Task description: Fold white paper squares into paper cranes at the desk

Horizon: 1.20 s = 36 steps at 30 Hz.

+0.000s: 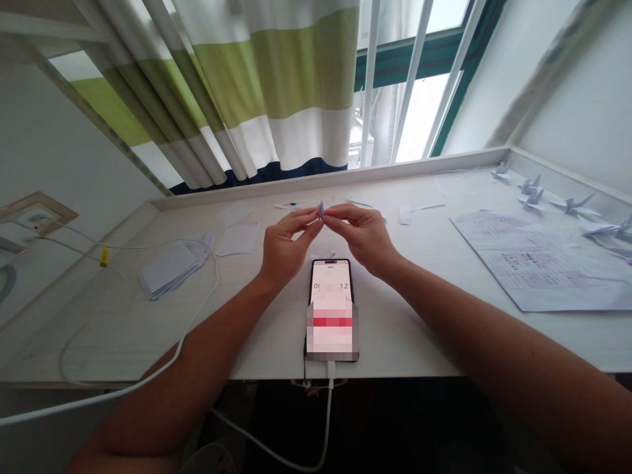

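My left hand (285,245) and my right hand (364,236) meet above the white table (434,289), both pinching a small folded piece of pale paper (320,210) between fingertips. The paper is tiny and stands upright between the two pinches. Directly below the hands a phone (331,309) lies flat near the table's front edge, its screen lit and a white cable plugged into its lower end.
A stack of paper squares (170,268) lies at the left, with loose squares (237,238) behind it. Several folded paper cranes (573,205) sit at the far right by a printed sheet (538,260). A white cable (197,309) loops across the left side. Striped curtain (266,92) hangs behind.
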Motion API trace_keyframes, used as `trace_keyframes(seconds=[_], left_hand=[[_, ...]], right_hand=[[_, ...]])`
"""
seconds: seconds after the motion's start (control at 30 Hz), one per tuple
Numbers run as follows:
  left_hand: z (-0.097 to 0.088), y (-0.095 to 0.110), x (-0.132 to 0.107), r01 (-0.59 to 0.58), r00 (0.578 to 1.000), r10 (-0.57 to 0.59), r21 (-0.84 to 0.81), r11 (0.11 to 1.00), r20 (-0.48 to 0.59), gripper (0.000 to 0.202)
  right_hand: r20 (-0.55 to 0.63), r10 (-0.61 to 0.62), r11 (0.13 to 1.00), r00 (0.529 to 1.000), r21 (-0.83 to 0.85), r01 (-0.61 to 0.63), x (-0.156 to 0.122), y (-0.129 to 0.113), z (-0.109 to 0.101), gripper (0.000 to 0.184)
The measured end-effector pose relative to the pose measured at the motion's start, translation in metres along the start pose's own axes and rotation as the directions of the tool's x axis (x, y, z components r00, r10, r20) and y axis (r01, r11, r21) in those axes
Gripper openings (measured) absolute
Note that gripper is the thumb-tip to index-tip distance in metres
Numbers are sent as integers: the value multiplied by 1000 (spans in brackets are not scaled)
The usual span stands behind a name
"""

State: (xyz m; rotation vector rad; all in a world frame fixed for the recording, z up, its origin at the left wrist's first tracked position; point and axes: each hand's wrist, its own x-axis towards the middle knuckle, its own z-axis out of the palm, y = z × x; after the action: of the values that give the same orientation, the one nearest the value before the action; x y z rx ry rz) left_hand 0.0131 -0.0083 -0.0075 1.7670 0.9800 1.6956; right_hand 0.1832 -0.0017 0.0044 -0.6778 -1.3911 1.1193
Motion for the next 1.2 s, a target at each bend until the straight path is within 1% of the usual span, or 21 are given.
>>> trace_keyframes(seconds=[0.07, 0.17, 0.27, 0.4, 0.5, 0.57, 0.63, 0.73, 0.9, 1.0, 1.1, 1.2], left_hand=[[-2, -1, 2, 21, 1000, -21, -22, 1000, -16, 17], [-4, -2, 5, 32, 998, -34, -35, 999, -59, 15], [-5, -3, 5, 41, 997, -45, -68, 997, -57, 16], [-5, -2, 5, 92, 995, -95, -61, 994, -38, 18], [-5, -2, 5, 101, 994, -103, -49, 994, -48, 19], [-5, -2, 4, 102, 993, -105, -53, 993, -57, 20], [-4, -2, 4, 115, 991, -119, -68, 991, -61, 20], [-1, 0, 3, 141, 987, -148, -101, 985, -59, 22], [1, 6, 3, 138, 988, -146, -149, 979, -42, 27], [2, 9, 3, 128, 991, -133, -160, 979, -19, 25], [1, 9, 2, 126, 992, -129, -148, 981, -9, 22], [1, 8, 2, 129, 991, -131, -117, 985, -14, 19]], right_hand=[[64, 17, 999, 998, -38, -14, -1, -3, -1, 16], [144, 50, 997, 988, -62, -41, -1, -6, -1, 21], [194, 43, 994, 980, -105, -23, -1, -6, -3, 27], [212, 8, 975, 977, -218, 39, -2, -5, -4, 35], [219, -15, 957, 976, -279, 77, -3, -6, -2, 38], [206, -36, 952, 978, -289, 96, -4, -7, -1, 36], [165, -69, 955, 984, -274, 112, -4, -8, 0, 29], [111, -79, 975, 991, -199, 100, -3, -7, 1, 22], [20, -25, 998, 999, -50, 26, -2, -6, 2, 29], [2, -5, 1000, 1000, 8, 5, 0, -5, 1, 28], [-12, 5, 1000, 1000, 30, -5, 1, -3, 0, 28], [-42, -13, 1000, 999, 20, 14, 2, -1, 0, 28]])
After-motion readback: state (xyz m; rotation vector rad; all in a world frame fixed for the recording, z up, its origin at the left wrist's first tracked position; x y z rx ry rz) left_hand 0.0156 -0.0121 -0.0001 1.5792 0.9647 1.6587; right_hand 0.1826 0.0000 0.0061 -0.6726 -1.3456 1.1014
